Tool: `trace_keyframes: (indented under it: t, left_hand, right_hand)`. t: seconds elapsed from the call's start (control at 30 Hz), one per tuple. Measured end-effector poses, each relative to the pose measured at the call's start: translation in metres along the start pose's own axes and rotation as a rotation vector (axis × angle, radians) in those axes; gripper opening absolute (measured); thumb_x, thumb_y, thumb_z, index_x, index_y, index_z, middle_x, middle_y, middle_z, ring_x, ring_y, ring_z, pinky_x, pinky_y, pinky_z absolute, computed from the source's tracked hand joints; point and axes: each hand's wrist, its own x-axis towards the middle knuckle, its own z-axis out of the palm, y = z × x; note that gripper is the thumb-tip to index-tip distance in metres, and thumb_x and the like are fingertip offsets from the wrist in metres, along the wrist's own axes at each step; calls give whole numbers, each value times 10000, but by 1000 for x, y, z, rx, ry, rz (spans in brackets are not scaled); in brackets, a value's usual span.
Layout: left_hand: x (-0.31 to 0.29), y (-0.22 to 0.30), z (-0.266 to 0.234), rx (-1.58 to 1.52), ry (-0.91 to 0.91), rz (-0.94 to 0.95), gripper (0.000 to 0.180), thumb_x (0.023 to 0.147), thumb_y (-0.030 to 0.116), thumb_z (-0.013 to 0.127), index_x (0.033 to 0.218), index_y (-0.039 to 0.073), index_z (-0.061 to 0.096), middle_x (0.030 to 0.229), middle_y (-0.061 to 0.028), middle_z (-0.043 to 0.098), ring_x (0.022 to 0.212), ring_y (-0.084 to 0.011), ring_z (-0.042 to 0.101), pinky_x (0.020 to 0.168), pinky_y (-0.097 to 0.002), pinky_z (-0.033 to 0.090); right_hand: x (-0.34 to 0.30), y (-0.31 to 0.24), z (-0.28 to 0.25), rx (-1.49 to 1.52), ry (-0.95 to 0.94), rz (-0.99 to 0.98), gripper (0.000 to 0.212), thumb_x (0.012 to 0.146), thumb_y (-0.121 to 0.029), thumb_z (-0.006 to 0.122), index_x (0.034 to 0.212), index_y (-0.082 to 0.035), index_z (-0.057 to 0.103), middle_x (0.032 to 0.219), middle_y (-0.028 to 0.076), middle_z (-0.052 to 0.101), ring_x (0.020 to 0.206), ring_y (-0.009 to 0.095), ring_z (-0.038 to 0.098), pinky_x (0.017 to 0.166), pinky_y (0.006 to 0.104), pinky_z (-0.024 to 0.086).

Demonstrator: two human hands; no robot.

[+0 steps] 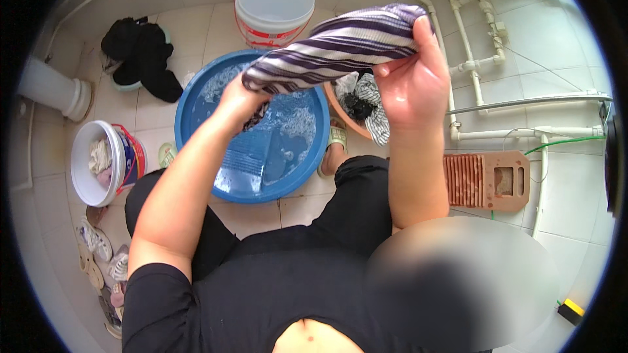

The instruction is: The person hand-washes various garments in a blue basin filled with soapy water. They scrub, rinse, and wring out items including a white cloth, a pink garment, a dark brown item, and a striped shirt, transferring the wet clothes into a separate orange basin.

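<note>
A striped knit garment [337,46], dark purple and white, is stretched between my two hands above a blue basin [185,85]. My left hand [241,103] is closed around its lower left end, and a dark bit of cloth hangs below the fist. At the upper right end, my right hand [417,82] pinches the garment's edge between thumb and fingers, palm partly showing. Water with patches of foam [294,121] fills the basin. Its ribbed blue washboard [247,157] slopes on the near side. The garment hides part of the basin's far rim.
Beyond the basin stands a white bucket [275,6]; another bucket [98,163] at left holds light cloth. An orange-brown tub [340,108] with striped and black clothes sits right. Dark clothes [140,52] lie far left, shoes [97,242] near left. A brown washboard [487,180] rests by wall pipes.
</note>
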Motion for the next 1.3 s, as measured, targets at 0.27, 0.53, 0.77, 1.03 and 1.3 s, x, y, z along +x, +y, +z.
trace_keyframes:
  t: [0.27,0.53,0.77,1.03,1.3]
  left_hand:
    - [-26,26,-29,-807,-160,133,268,761,20,556,1029,32,548,967,-44,602,874,-137,571,783,-257,446]
    - [-47,43,-26,-707,-489,203,520,706,49,550,1205,-17,422,1060,-91,557,956,-169,558,874,-292,434]
    - [-40,33,-27,-961,-272,187,609,767,392,629,1213,48,399,1121,-85,525,1050,-177,514,910,-322,417]
    - [-39,46,-42,-945,-82,253,400,734,159,605,1091,-3,525,942,-104,608,840,-201,606,777,-303,501]
    - [-43,36,-28,-654,57,408,290,752,145,634,985,-13,568,940,-85,601,831,-147,582,766,-264,467]
  right_hand:
    - [-2,114,-89,-213,437,911,421,853,-329,468,1102,11,454,1196,190,448,982,417,493,864,526,420]
    - [-9,129,-30,513,-25,816,605,823,-589,419,1175,-104,504,1161,118,548,1049,260,539,922,436,421]
    - [-11,139,-11,522,199,728,476,811,-455,517,1097,-77,557,1106,97,583,1008,257,563,898,422,452]
    - [-26,149,2,97,89,777,520,890,-466,375,1182,-54,496,1119,129,573,980,268,581,819,471,484]
    - [-11,139,2,314,44,725,594,805,-541,499,1128,-43,517,1082,130,583,984,260,573,890,411,451]
